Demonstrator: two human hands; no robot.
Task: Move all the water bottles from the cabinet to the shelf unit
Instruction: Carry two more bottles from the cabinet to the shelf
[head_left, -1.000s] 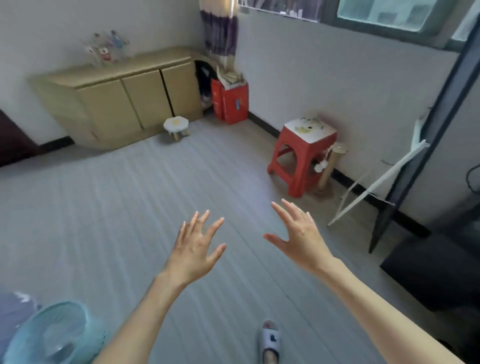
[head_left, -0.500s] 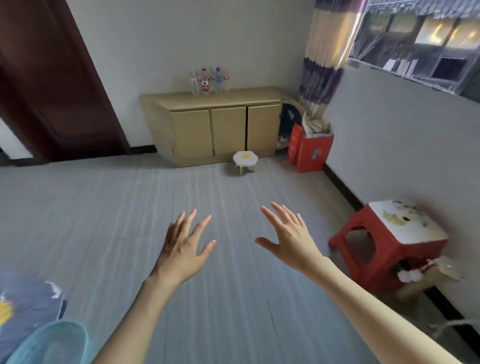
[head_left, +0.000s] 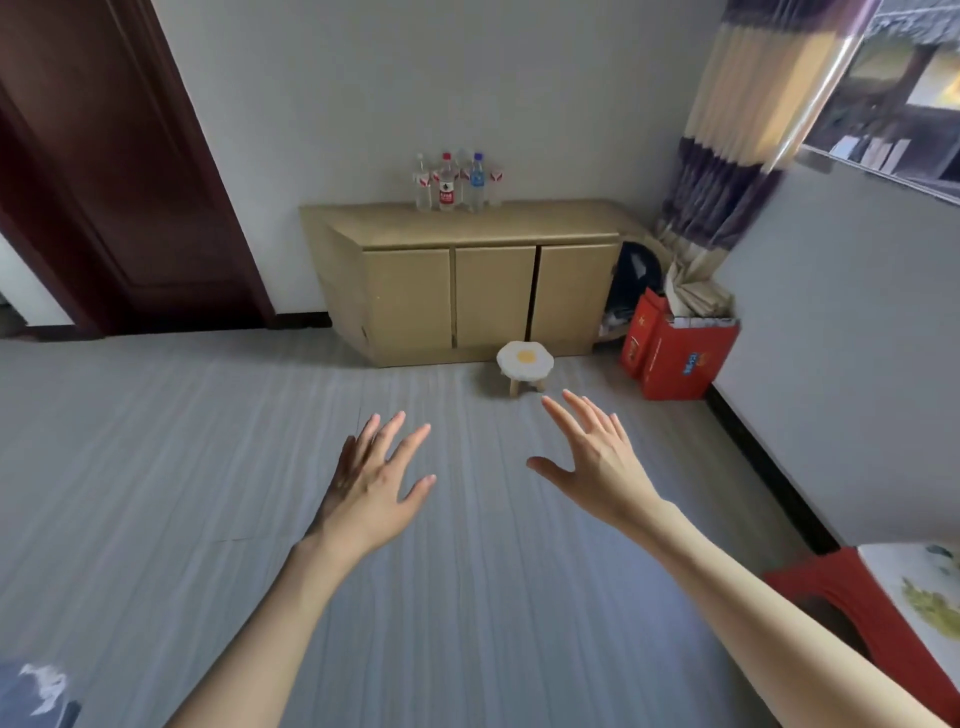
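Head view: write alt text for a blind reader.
Two empty hands, left and right, reach open over a grey floor toward a tan cabinet topped with water bottles. A small stool stands before it.

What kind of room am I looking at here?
Probably a spare room in a home: a low tan wooden cabinet against the wall, a striped purple and cream curtain by the window, and a small egg-patterned stool on grey flooring.
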